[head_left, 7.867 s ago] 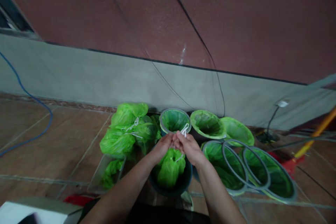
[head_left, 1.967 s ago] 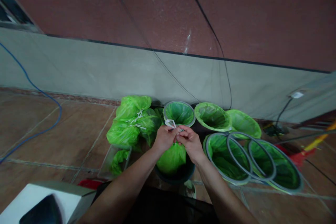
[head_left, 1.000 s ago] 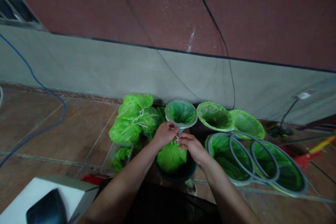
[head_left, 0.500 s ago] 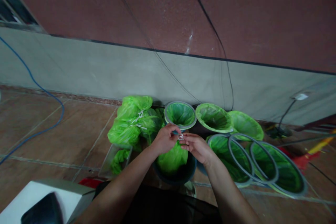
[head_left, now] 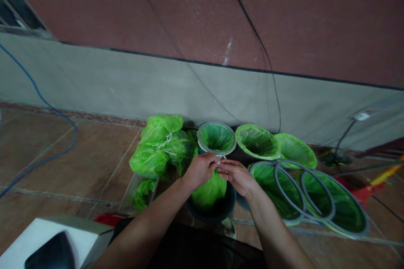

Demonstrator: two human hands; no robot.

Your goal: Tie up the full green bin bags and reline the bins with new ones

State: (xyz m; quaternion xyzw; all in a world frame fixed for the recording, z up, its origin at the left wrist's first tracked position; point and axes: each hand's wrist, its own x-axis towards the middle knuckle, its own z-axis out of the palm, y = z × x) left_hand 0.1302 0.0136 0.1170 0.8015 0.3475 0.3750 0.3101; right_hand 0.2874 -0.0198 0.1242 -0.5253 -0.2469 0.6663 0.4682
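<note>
My left hand and my right hand meet above a dark round bin. Both pinch the white drawstring at the gathered neck of a green trash bag. The bag hangs below my fingers, its lower part inside the bin. Just behind my hands stands a bin with a grey rim, lined with the same green plastic. My fingers hide the exact shape of the tie.
Tied green bags are heaped at the left, above a clear tub. More green-lined bins and loose grey rings stand to the right. A white box is at the lower left. A blue hose crosses the floor.
My fingertips have drawn closer together around the white drawstring, and the left hand has shifted slightly down and right. A white end now shows above my fingers. The bag stays in the bin.
</note>
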